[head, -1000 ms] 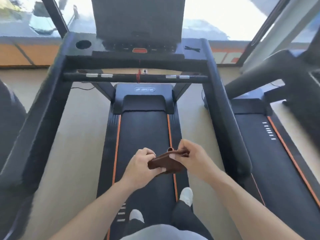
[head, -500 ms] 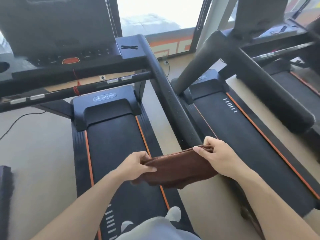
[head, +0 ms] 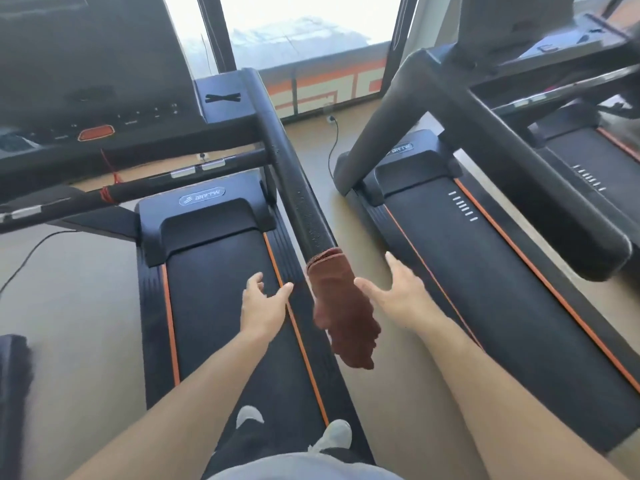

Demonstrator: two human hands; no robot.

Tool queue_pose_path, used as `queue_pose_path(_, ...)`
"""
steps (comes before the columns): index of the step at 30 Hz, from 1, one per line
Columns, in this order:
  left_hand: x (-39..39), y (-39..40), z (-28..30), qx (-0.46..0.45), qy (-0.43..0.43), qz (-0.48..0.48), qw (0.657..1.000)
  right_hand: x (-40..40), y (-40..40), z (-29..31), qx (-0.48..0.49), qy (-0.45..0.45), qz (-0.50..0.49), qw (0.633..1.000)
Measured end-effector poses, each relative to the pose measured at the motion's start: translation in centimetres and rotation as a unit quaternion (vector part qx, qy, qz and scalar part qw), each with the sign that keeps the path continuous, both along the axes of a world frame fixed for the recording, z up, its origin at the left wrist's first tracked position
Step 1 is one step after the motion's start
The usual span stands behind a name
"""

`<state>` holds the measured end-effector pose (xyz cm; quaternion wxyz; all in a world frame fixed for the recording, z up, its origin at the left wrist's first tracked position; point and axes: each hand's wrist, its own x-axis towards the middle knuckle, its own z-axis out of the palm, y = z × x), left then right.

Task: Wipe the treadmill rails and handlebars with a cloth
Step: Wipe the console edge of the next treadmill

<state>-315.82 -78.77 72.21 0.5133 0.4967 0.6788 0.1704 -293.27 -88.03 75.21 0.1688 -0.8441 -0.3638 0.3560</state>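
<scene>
Brown cloth (head: 341,308) draped over the near end of the right handrail (head: 294,181), left hand (head: 263,303) at 9 o'clock and right hand (head: 394,292) at 3 o'clock, fingers apart, holding nothing; ungripped, the cloth may slide off.

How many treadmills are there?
3. One treadmill is under the person's feet, a second is just to its right, and part of a third shows at the far right. More may be out of view.
</scene>
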Motion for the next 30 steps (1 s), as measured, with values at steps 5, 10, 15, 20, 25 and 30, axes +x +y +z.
queue_pose_path(5,0.4,-1.0,-2.1,-0.082,-0.102,-0.105,0.986,-5.0,-0.2,-4.8,0.023,0.149,-0.057,0.987)
queue_pose_path(10,1.2,1.5,-2.4,-0.104,-0.172,-0.122,0.972,-6.7,4.0,-3.9,0.026,-0.036,0.014,0.999)
queue_pose_path(15,0.7,7.0,-2.4,-0.116,-0.182,-0.096,0.972,-7.2,9.6,-3.7,0.012,-0.163,0.059,0.985)
queue_pose_path(20,-1.5,13.8,-2.5,-0.122,-0.170,-0.087,0.974,-7.6,17.2,-4.4,0.015,-0.275,0.094,0.957)
queue_pose_path(25,-3.1,20.6,-1.9,-0.085,-0.158,-0.131,0.975,-7.9,26.6,-4.9,0.021,-0.376,0.161,0.912)
queue_pose_path(30,-4.6,24.7,-1.1,-0.058,-0.146,-0.161,0.974,-5.5,33.6,-3.2,0.036,-0.232,0.121,0.965)
